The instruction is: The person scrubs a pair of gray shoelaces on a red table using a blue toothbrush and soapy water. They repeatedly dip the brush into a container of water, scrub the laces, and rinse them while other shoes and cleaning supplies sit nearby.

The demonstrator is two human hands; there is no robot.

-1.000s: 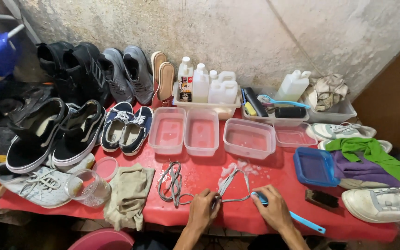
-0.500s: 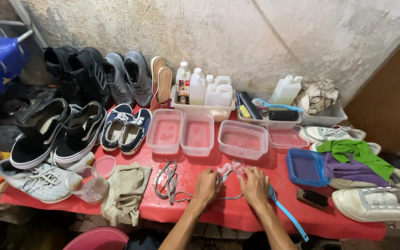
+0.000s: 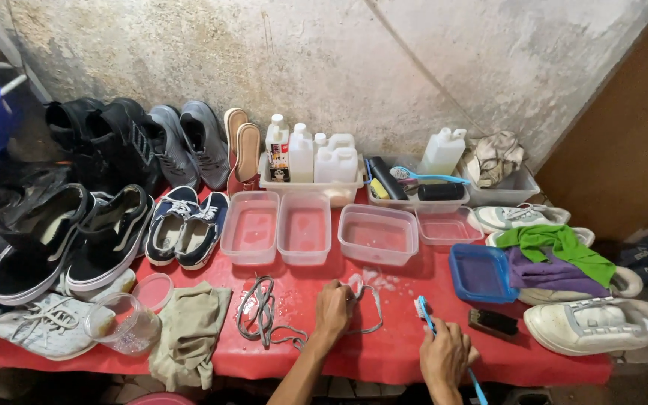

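Note:
My left hand presses down on a grey shoelace that lies in soapy foam on the red tabletop. My right hand grips a blue-handled brush, bristle end pointing up toward the lace, a little to its right. A second bundle of grey laces lies to the left of my left hand. Three clear plastic tubs with water stand just beyond.
Black, grey and navy shoes crowd the left side. An olive cloth and a clear jar lie front left. White bottles stand in a tray at the wall. A blue tub, a black brush, coloured cloths and white sneakers fill the right.
My right hand has pulled back from the lace toward the table's front edge with the brush. My left hand stays on the lace. The camera has shifted slightly.

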